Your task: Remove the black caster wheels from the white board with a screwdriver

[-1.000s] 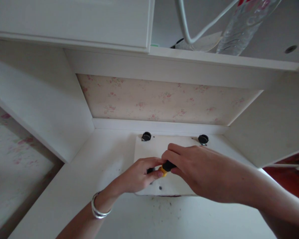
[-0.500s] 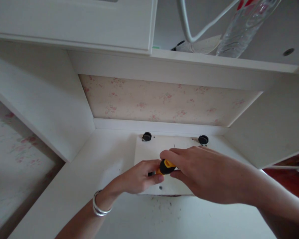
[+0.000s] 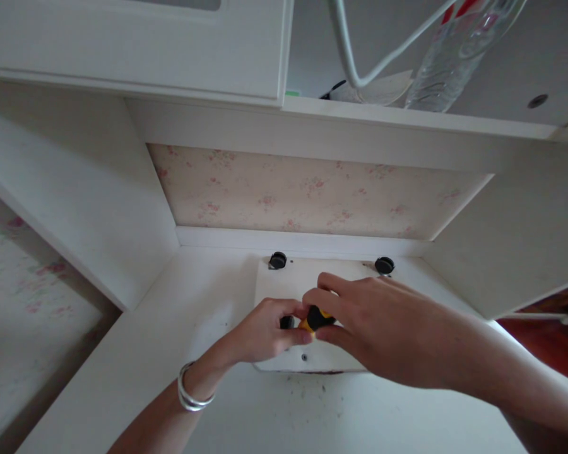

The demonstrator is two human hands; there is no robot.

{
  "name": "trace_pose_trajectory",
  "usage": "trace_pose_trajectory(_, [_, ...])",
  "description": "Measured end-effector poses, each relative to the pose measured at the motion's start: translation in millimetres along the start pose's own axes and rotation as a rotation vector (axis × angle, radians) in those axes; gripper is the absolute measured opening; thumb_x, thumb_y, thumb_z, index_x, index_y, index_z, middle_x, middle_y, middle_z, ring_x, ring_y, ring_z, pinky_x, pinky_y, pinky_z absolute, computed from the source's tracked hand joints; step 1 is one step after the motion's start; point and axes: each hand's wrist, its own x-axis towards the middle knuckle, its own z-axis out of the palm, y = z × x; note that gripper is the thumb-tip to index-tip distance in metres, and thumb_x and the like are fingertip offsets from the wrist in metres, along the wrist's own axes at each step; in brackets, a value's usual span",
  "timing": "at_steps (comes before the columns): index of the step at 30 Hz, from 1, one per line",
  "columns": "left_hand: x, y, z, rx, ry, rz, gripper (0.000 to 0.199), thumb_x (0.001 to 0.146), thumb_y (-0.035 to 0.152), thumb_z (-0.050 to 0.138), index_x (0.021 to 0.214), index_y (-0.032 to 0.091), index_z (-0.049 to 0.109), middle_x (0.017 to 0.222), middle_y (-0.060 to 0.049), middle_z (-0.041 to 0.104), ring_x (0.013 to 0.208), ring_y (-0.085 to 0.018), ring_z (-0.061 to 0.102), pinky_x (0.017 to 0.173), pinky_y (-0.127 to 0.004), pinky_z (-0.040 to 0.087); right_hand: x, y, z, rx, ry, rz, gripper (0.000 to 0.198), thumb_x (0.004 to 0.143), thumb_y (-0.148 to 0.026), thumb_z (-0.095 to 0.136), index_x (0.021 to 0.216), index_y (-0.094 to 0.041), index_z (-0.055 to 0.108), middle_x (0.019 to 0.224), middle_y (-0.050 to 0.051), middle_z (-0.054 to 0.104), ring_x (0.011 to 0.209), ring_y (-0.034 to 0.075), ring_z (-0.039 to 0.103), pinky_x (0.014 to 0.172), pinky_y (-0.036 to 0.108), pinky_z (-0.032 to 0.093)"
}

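Black casters (image 3: pixel 278 260) stood at the far corners of the white panel (image 3: pixel 284 284); a third caster (image 3: pixel 286 322) sat near left, work there apparently unfinished. Left hand (image 3: pixel 269 331) pinched the nose of the yellow-and-black tool (image 3: pixel 316 319) above the panel, right hand (image 3: pixel 364 321) clenched its rear; more yellow had shown half a second earlier.

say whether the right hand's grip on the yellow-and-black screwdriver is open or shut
Shut: the right hand pinches the yellow-and-black screwdriver, thumb below and fingers above in the picture.
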Motion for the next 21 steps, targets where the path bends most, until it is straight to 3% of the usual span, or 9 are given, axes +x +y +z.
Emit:
trace_pose_trajectory(2, [1.1, -0.2, 1.8, 0.018, 0.093, -0.006, 0.021, 0.073, 0.03, 0.075, 0.089, 0.018, 0.065, 0.082, 0.001, 0.06, 0.075, -0.013, 0.052, 0.068, -0.024, 0.041, 2.6, -2.4, 1.1, -0.039, 0.015, 0.111, 0.032, 0.097, -0.049, 0.038, 0.095, -0.022, 0.057, 0.069, 0.002, 0.063, 0.055, 0.019, 0.058, 0.05, 0.029, 0.026])
trace_pose_trajectory(4, [1.8, 0.9, 2.6, 0.056, 0.14, 0.025, 0.025, 0.069, 0.03, 0.078, 0.086, 0.018, 0.063, 0.084, 0.001, 0.059, 0.078, -0.014, 0.052, 0.07, -0.025, 0.041, 4.5, -4.1, 3.1, -0.089, 0.033, 0.181, 0.036, 0.098, -0.049, 0.034, 0.09, -0.021, 0.056, 0.058, 0.001, 0.058, 0.05, 0.019, 0.056, 0.048, 0.029, 0.023])
trace_pose_trajectory(9, [0.4, 4.5, 0.9, 0.046, -0.029, 0.064, 0.011, 0.086, 0.028, 0.058, 0.087, 0.018, 0.061, 0.078, 0.001, 0.055, 0.07, -0.012, 0.047, 0.063, -0.024, 0.039, 1.7, -1.9, 4.6, 0.043, -0.002, -0.015, 0.014, 0.097, -0.029, 0.041, 0.101, -0.024, 0.054, 0.09, 0.002, 0.064, 0.062, 0.015, 0.06, 0.053, 0.029, 0.029])
trace_pose_trajectory(11, [0.7, 4.3, 1.5, 0.047, 0.016, 0.024, 0.012, 0.085, 0.029, 0.059, 0.083, 0.017, 0.061, 0.072, 0.003, 0.053, 0.064, -0.011, 0.044, 0.059, -0.023, 0.037, 1.9, -2.0, 3.6, 0.044, 0.008, 0.01, 0.018, 0.098, -0.036, 0.04, 0.103, -0.025, 0.053, 0.089, 0.002, 0.065, 0.063, 0.016, 0.061, 0.053, 0.029, 0.03])
trace_pose_trajectory(13, [2.2, 3.6, 3.1, 0.063, 0.101, 0.009, 0.016, 0.079, 0.031, 0.068, 0.079, 0.017, 0.059, 0.072, 0.003, 0.055, 0.066, -0.011, 0.046, 0.06, -0.024, 0.038, 4.1, -3.2, 3.0, -0.022, 0.027, 0.107, 0.029, 0.098, -0.047, 0.035, 0.101, -0.024, 0.054, 0.075, 0.001, 0.064, 0.058, 0.019, 0.06, 0.051, 0.029, 0.027])
trace_pose_trajectory(15, [3.9, 2.9, 4.7, 0.098, 0.16, 0.008, 0.023, 0.073, 0.034, 0.074, 0.076, 0.017, 0.058, 0.076, 0.001, 0.058, 0.071, -0.013, 0.05, 0.065, -0.025, 0.041, 6.3, -3.7, 2.6, -0.094, 0.035, 0.182, 0.033, 0.099, -0.047, 0.031, 0.096, -0.023, 0.053, 0.063, 0.0, 0.06, 0.052, 0.021, 0.058, 0.049, 0.03, 0.022])
trace_pose_trajectory(19, [3.9, 2.2, 4.4, 0.048, 0.068, 0.084, 0.015, 0.084, 0.031, 0.062, 0.092, 0.019, 0.062, 0.088, -0.002, 0.061, 0.078, -0.015, 0.053, 0.069, -0.026, 0.043, 5.9, -0.6, 0.8, -0.022, -0.018, 0.08, 0.018, 0.098, -0.029, 0.036, 0.098, -0.023, 0.053, 0.082, 0.002, 0.065, 0.06, 0.018, 0.06, 0.051, 0.03, 0.024])
trace_pose_trajectory(21, [2.6, 2.8, 3.0, -0.003, 0.019, 0.079, 0.014, 0.089, 0.028, 0.053, 0.096, 0.019, 0.061, 0.086, -0.001, 0.061, 0.073, -0.013, 0.051, 0.066, -0.025, 0.042, 5.4, 0.1, 0.5, 0.026, -0.02, 0.047, 0.019, 0.098, -0.031, 0.036, 0.101, -0.024, 0.053, 0.091, 0.002, 0.064, 0.065, 0.018, 0.061, 0.053, 0.03, 0.027])
